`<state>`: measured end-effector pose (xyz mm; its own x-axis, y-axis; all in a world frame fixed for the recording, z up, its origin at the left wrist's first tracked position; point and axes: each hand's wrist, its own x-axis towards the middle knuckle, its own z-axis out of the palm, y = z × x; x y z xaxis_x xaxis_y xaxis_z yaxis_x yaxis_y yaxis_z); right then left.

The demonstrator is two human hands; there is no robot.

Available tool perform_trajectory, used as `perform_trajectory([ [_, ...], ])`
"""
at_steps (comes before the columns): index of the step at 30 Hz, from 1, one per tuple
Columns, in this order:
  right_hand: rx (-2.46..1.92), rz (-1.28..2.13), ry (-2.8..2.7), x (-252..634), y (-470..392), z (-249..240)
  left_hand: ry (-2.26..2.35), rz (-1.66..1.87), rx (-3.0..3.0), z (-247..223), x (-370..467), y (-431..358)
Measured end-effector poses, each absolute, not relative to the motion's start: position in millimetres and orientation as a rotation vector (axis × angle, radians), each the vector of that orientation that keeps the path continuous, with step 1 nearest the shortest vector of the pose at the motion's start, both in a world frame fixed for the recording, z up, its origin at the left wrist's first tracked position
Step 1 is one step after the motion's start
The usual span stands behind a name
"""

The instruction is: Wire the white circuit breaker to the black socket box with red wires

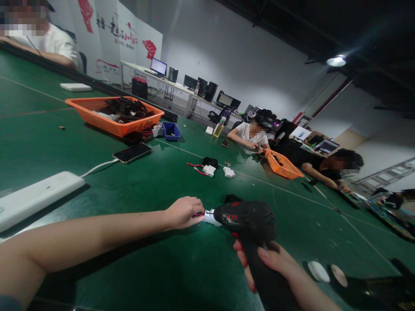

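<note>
My right hand [259,263] is wrapped round the handle of a black and red power drill [248,218], whose tip points left. The bit meets a small white part [211,217] lying on the green table, lit by the drill's light. My left hand [185,212] holds the left end of that white part, fingers pressed together, with a bit of red wire at the fingertips. A dark object [232,198] lies just behind the drill's nose, partly hidden. Farther back are a white part with red wires [209,170] and another white piece [228,172].
On the green table [129,185] are an orange basket of dark parts [113,125], a blue bin [171,131], a phone [132,153] cabled to a white power strip [42,196], and round pieces [318,271] at right. Several people sit across, near another orange basket [282,166].
</note>
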<state>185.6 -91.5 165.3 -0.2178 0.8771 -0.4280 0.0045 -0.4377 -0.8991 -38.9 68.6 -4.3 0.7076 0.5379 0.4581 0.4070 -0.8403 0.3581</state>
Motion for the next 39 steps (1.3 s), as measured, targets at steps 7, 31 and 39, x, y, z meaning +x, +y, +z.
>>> perform_trajectory([
  [7, -1.421, 1.717, -1.101, 186, -93, 166, 0.746, 0.848, 2.696, -4, -39, 68],
  [31, -1.496, 0.896, -1.466, 278, -38, 126, 0.790, 0.765, 2.718, -2, -37, 69],
  [39, -2.266, -0.025, -1.638, 369, 6, 56, 0.774, 0.769, 2.706, -2, -39, 69],
])
